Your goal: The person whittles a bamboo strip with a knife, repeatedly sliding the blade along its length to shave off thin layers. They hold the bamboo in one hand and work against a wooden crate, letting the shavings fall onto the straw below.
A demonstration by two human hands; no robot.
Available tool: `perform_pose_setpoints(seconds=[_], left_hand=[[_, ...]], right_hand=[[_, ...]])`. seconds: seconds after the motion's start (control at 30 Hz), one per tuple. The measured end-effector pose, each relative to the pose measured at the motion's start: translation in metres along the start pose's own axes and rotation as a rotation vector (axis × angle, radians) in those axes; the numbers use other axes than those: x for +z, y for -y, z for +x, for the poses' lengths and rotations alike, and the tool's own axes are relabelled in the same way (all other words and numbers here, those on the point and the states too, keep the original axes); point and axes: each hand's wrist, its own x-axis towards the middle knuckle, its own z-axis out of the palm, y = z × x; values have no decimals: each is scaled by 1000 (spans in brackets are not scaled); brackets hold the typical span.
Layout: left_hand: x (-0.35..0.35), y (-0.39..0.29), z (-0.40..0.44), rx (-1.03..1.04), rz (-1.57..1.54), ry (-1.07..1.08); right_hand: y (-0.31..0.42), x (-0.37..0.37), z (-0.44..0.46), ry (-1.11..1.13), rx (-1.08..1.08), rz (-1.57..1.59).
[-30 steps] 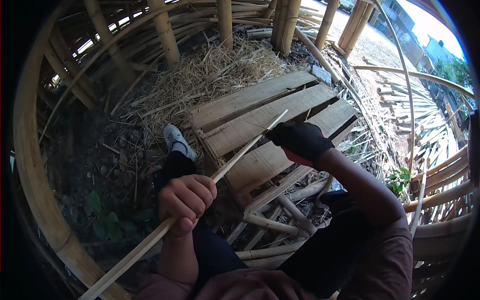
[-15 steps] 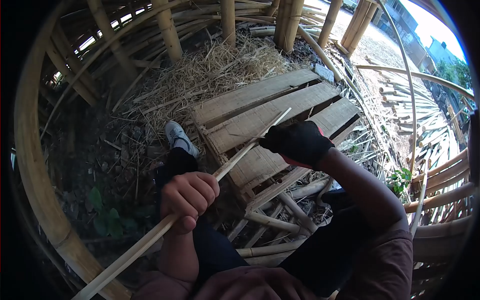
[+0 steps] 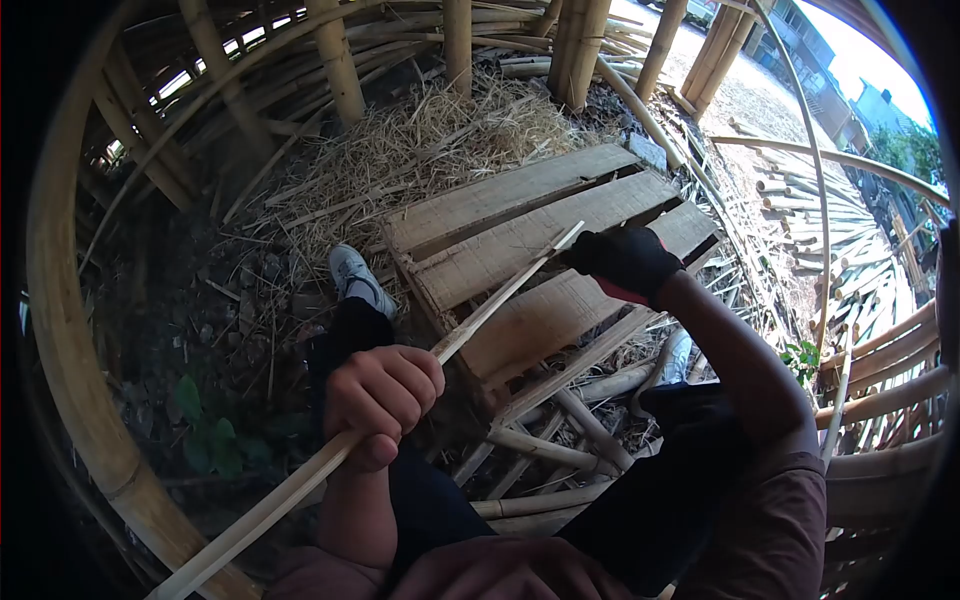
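Note:
A long split bamboo strip (image 3: 512, 287) runs diagonally from the lower left up to its pale far end, above the wooden slatted bench. My bare left hand (image 3: 383, 403) is wrapped around its middle. At the far end, my right hand (image 3: 628, 265), in a black and red glove, is closed beside the strip. A thin blade-like tool showed from this glove a moment earlier; now it is mostly hidden or too thin to make out. Below the strip lies the bench (image 3: 540, 325), its wide planks separated by gaps.
Straw and shavings (image 3: 450, 135) cover the ground behind the bench. Upright bamboo poles (image 3: 457, 45) stand at the back, and a thick curved pole (image 3: 70, 330) rises at left. Cut bamboo pieces (image 3: 835, 240) lie at right. A shoe (image 3: 352, 270) rests left of the bench.
My right hand has moved up and right along the strip to its far end. The thin blade-like tool crossing the strip no longer shows clearly. My left hand stays nearly in place.

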Motion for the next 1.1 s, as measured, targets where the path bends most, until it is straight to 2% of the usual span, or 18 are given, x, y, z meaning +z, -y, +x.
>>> perform_pose_setpoints(seconds=[0.17, 0.23, 0.27, 0.3, 0.37, 0.4, 0.5, 0.57, 0.63, 0.7, 0.73, 0.77, 0.87, 0.97, 1.03, 1.1], left_hand=[[-3, -1, 2, -6, 2, -56], [-1, 0, 2, 6, -14, -53], [1, 2, 3, 3, -17, -53], [4, 3, 3, 17, -18, -94], [8, 2, -1, 23, -20, -144], [6, 3, 0, 21, -25, -155], [4, 3, 2, 23, -24, -172], [4, 4, 2, 32, -19, -178], [5, 4, 1, 27, -25, -153], [6, 2, 0, 16, -16, -151], [7, 2, -1, 15, -8, -146], [7, 2, 0, 19, -14, -143], [6, 3, 0, 20, -1, -190], [4, 3, 2, 19, 0, -171], [7, 2, 1, 17, -2, -148], [9, 1, -1, 8, 0, -159]], right_hand=[[32, -12, -12, -81, 49, -86], [42, -15, -17, -100, -220, -81], [42, -14, -20, -186, -341, -31], [27, -6, -16, -182, -341, -27], [-19, 15, 1, -56, -44, -83], [-25, 6, 4, -39, 48, 41], [9, -11, -4, -11, 144, -132], [33, -15, -13, -40, 71, -43], [40, -3, -16, -212, -225, -27], [7, 10, -6, -126, -128, 31], [-22, 23, 4, -119, 1, -143], [-28, 13, 7, -129, 52, -16], [-4, 2, 1, -53, 170, -133], [30, -7, -10, -141, -51, -86], [8, 7, -6, -227, -229, -47], [-40, 23, 6, -102, 101, -127]])
